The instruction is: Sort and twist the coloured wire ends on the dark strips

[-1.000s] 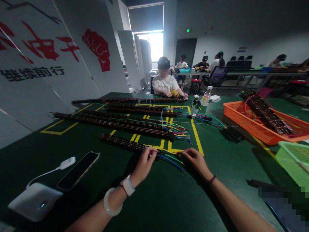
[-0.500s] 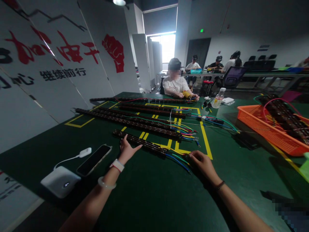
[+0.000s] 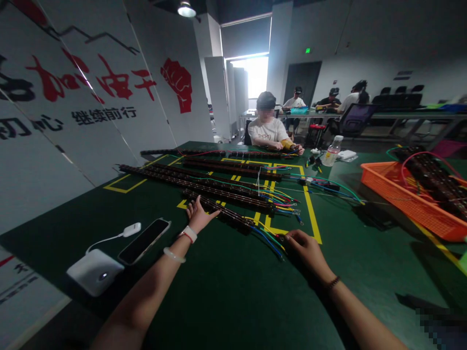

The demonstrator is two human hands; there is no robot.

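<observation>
fingers and thumb spread wide, the left grip [image 3: 199, 217] rests at the dark bundle [image 3: 228, 214], whose long axis slants from just beyond it toward the right grip [image 3: 304, 247], narrowed near the colored leads [image 3: 268, 240]; whether it pinches one cannot be told. the leads lie nearer the right grip. beyond and left of the left grip, wall writing [image 3: 104, 115] reads "加油干" in red, "继续前行" in black.

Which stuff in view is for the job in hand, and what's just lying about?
Job, by the look of it:
- nearest dark bundle, at the left hand
- its coloured leads, by the right hand

Apparently just lying about:
- phone
- white box with cable
- bottle
</observation>
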